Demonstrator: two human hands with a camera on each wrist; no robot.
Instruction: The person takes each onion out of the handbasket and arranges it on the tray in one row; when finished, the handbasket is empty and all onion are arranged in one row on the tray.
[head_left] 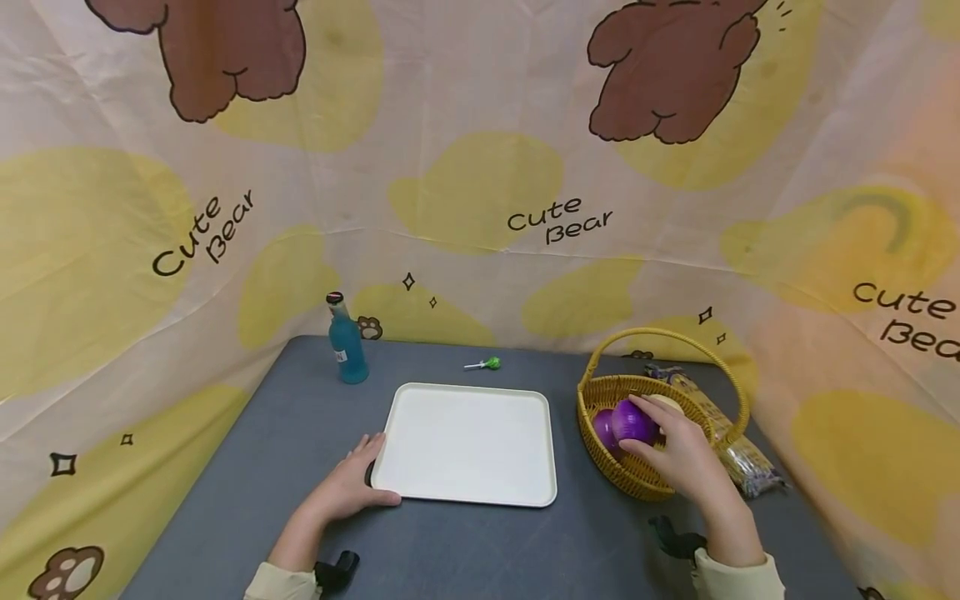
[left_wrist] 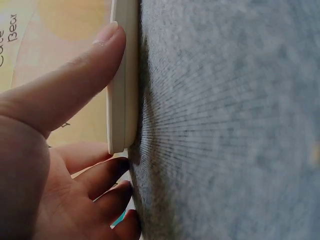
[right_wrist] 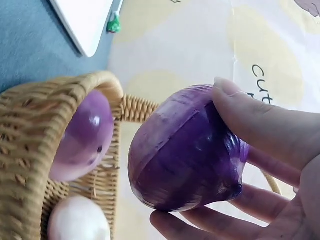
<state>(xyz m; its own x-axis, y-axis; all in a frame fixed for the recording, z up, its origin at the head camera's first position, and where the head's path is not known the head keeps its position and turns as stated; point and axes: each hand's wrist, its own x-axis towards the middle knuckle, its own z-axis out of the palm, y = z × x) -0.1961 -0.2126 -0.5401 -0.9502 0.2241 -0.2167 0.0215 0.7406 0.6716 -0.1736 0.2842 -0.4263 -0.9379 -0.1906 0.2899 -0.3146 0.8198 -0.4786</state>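
My right hand (head_left: 678, 450) grips a purple onion (right_wrist: 187, 150) between thumb and fingers, over the yellow wicker basket (head_left: 626, 479). Inside the basket are a smooth purple round thing (right_wrist: 85, 137) and a pale round one (right_wrist: 79, 220); their kinds are unclear. A white rectangular tray (head_left: 465, 446) lies flat on the table to the left. At its near left corner rests my left hand (head_left: 354, 479), its thumb against the near edge and its fingers by the left side. In the left wrist view the thumb (left_wrist: 85, 77) lies straight against the tray rim.
A blue bottle (head_left: 347, 346) stands upright at the back left. Behind the tray lies a green lollipop (head_left: 491, 363). A long plastic packet (head_left: 742, 458) lies right of the basket, whose tall handle (head_left: 667, 332) arches upward. Printed cloth hangs around the grey table (head_left: 450, 550).
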